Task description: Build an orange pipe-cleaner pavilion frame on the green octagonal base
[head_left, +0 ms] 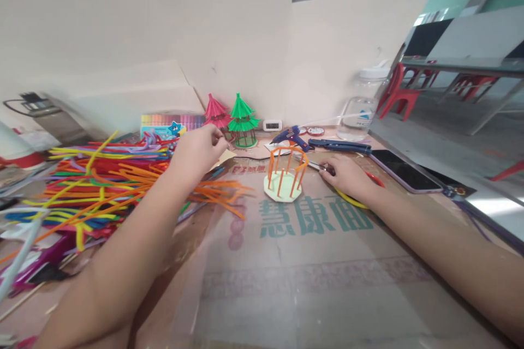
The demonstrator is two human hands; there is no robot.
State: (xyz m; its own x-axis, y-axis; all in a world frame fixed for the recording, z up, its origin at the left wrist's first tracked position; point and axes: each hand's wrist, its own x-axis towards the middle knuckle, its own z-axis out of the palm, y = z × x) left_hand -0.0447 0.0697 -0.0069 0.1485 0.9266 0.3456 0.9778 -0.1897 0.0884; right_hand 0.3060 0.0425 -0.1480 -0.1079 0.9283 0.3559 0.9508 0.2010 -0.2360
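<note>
My left hand (200, 148) is raised over the right edge of the pipe cleaner pile, thumb and fingers closed together; whatever they hold, if anything, is hidden. My right hand (343, 175) rests low on the table, its fingers closed on a slim pointed metal tool (314, 165) with a dark part by the fingertips. Between the hands stands a small frame of orange pipe cleaner posts (280, 181) on a pale green octagonal base (271, 190). An orange ring joins the tops of the rear and side posts, while shorter posts stand free in front.
Colourful pipe cleaners (110, 174) spread across the left side. Behind are green (241, 114) and red (214, 109) pagoda models, a marker set (164, 126), and a blue glue gun (291, 136). Blue-handled pliers (339, 145), a phone (405, 170) and a clear bottle (358, 112) stand or lie right.
</note>
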